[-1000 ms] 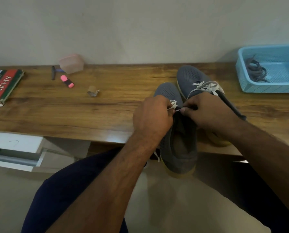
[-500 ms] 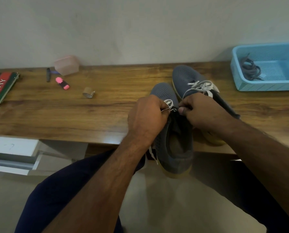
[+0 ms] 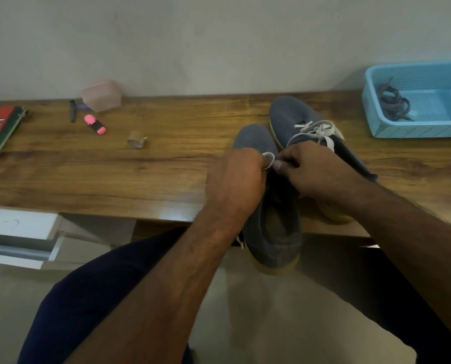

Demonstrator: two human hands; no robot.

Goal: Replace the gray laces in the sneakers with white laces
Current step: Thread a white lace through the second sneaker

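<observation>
White lace [image 3: 269,159] pinched by left hand [image 3: 236,182] and right hand [image 3: 313,172] over near sneaker [image 3: 271,227]; far sneaker [image 3: 295,114] laced, gray laces [image 3: 393,103] binned.

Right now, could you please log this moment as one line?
left hand: pinches white lace | right hand: pinches lace | near sneaker: lacing

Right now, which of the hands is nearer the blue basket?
Right. The right hand is at the sneakers, below-left of the blue basket; the left hand sits farther left, across the white lace.
</observation>
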